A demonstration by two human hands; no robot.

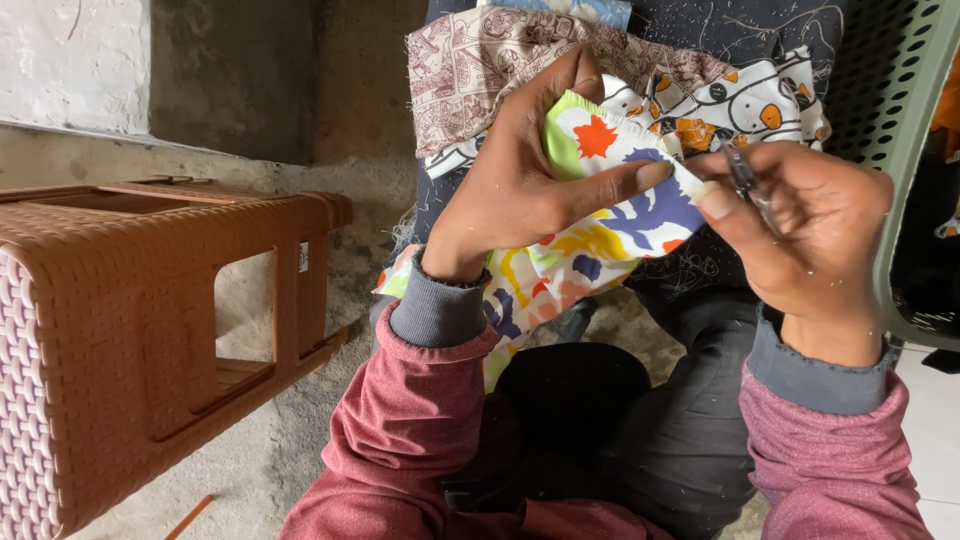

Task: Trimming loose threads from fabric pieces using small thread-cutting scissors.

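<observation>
Left hand (520, 190) has its grip pinched on a soft cotton scrap (590, 230), white with bright orange, blue and yellow blotches, held up over the lap. Right hand (800, 225) is closed around small metal snips (745, 180) right at the cloth's edge. More printed fabric pieces (480, 70) lie on the knees. A woven-look brown plastic stool (150, 330) has a small white sticker (304, 257) on its leg.

bright printed cloth (590, 215) between both hands
</observation>
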